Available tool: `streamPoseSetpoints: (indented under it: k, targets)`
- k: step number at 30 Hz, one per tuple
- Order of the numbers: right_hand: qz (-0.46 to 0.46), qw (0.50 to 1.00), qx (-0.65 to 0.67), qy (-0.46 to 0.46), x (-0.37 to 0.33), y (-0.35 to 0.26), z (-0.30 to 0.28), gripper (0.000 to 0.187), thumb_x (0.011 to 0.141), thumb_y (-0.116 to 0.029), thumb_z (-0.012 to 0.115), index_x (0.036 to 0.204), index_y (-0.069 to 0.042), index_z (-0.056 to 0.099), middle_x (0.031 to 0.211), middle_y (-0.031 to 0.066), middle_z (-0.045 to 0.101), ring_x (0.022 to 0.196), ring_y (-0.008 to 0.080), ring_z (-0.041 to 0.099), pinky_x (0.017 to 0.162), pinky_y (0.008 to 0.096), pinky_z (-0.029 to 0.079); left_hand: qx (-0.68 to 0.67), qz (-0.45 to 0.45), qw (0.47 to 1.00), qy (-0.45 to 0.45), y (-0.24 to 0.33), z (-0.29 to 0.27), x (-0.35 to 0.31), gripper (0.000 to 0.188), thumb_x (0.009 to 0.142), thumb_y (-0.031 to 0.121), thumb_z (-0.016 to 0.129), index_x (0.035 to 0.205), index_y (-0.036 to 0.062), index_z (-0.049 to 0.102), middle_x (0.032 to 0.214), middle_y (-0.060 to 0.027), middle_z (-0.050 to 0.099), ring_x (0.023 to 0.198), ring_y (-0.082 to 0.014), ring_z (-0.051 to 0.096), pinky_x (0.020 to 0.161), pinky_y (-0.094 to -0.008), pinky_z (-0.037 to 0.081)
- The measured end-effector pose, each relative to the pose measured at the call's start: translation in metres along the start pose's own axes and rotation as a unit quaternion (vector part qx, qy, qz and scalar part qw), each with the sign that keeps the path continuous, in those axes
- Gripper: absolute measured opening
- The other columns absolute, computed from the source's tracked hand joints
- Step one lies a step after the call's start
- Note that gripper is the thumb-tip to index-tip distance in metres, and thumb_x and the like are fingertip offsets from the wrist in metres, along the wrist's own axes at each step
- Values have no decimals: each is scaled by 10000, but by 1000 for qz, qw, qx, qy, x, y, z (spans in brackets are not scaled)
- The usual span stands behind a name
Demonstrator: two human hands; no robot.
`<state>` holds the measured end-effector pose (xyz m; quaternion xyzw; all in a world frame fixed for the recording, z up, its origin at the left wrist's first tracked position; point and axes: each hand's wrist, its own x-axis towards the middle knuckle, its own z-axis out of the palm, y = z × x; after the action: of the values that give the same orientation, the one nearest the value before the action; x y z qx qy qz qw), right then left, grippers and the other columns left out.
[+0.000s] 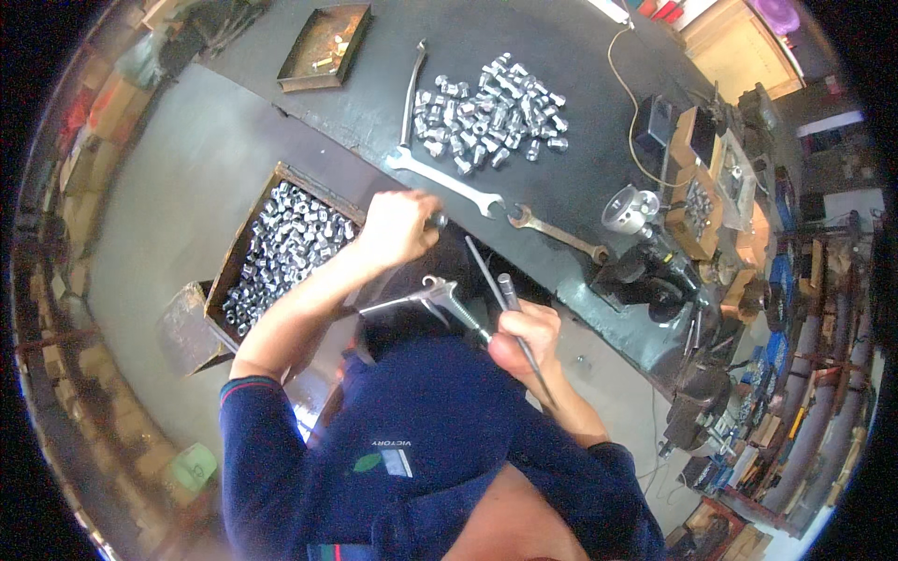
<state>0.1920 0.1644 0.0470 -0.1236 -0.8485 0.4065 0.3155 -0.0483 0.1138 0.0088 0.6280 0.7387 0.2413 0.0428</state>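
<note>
My left hand (400, 227) is closed above the near edge of the bench. A small dark round end (437, 221) shows at its fingers; what kind of part it is I cannot make out. Lower and to the right, my right hand (528, 332) is a fist around a grey metal rod (508, 290) with a thicker end. A long thin rod (482, 264) runs past the same fist. An air blow gun (447, 299) lies in front of my body, its nozzle pointing left and its handle end by my right thumb; whether the hand grips it is unclear.
A box (220, 290) full of metal fittings stands left of my forearm. On the dark bench (561, 47) are a pile of shiny fittings (496, 107), open-ended wrenches (449, 179), (557, 232) and a shallow tray (323, 47). A chuck (631, 209), boxes and a vise (697, 397) crowd the right.
</note>
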Motion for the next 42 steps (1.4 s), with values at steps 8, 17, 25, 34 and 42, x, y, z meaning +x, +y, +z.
streamPoseSetpoints:
  k: [8, 17, 25, 34, 42]
  targets:
    - [62, 998, 8, -16, -23, 11, 10, 168, 696, -43, 588, 564, -46, 484, 545, 15, 458, 458, 95, 445, 385, 278, 309, 9, -68, 994, 83, -24, 8, 117, 362, 714, 219, 635, 1046, 75, 627, 799, -166, 640, 777, -322, 633, 704, -406, 499]
    - [39, 989, 141, -24, -21, 12, 20, 88, 690, -58, 572, 636, -47, 503, 558, 79, 473, 481, 252, 500, 430, 346, 360, -48, -105, 993, -13, -81, -39, 9, 163, 715, 49, 609, 848, -44, 605, 669, -216, 579, 580, -304, 576, 566, -378, 443]
    - [23, 987, 156, -36, -13, 15, 47, 172, 591, -95, 562, 536, -23, 416, 505, 155, 413, 462, 345, 456, 432, 419, 318, 80, -265, 933, -231, -126, -56, -165, 477, 733, 144, 651, 1175, 16, 527, 1023, -179, 599, 915, -275, 562, 781, -383, 477]
    - [27, 986, 156, -44, -16, 10, 60, 174, 596, -113, 558, 530, -17, 428, 487, 160, 425, 447, 345, 465, 431, 413, 327, 86, -261, 927, -256, -162, 2, -237, 558, 665, 488, 722, 995, 57, 597, 819, -182, 637, 754, -348, 622, 670, -454, 497]
    - [46, 989, 130, -50, -15, 5, 53, 123, 614, -87, 564, 561, -34, 467, 497, 144, 432, 446, 301, 481, 433, 373, 334, 110, -259, 937, -208, -121, -24, -210, 532, 650, 529, 722, 964, 106, 651, 815, -170, 659, 759, -359, 635, 681, -436, 509]
